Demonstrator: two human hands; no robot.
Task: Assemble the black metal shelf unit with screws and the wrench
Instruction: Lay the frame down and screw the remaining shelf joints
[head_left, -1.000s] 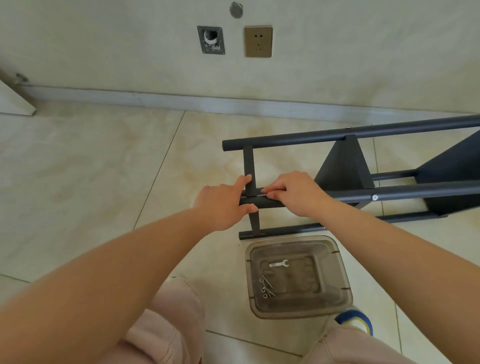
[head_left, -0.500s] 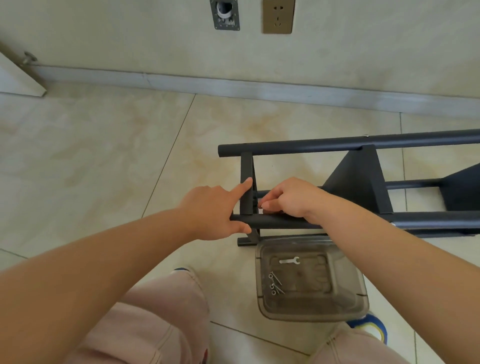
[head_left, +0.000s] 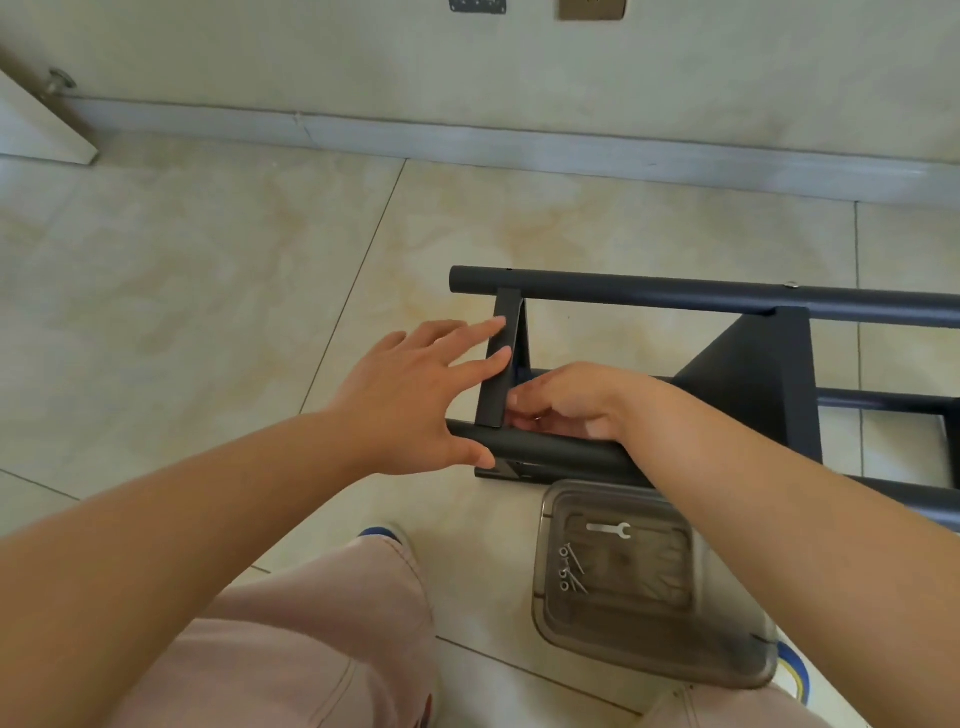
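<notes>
Both your hands are on the shelf frame lying on its side.
Your left hand is spread, fingertips touching the crossbar; your right hand curls beside it, pinching something small. Wrench and screws lie in the tray below your right wrist.

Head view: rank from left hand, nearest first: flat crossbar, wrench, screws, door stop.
From the left hand:
1. Flat crossbar, touching the fingertips, just right of it.
2. Wrench, in the plastic tray, lower right.
3. Screws, same tray, just beyond the wrench.
4. Door stop, far upper left.
</notes>
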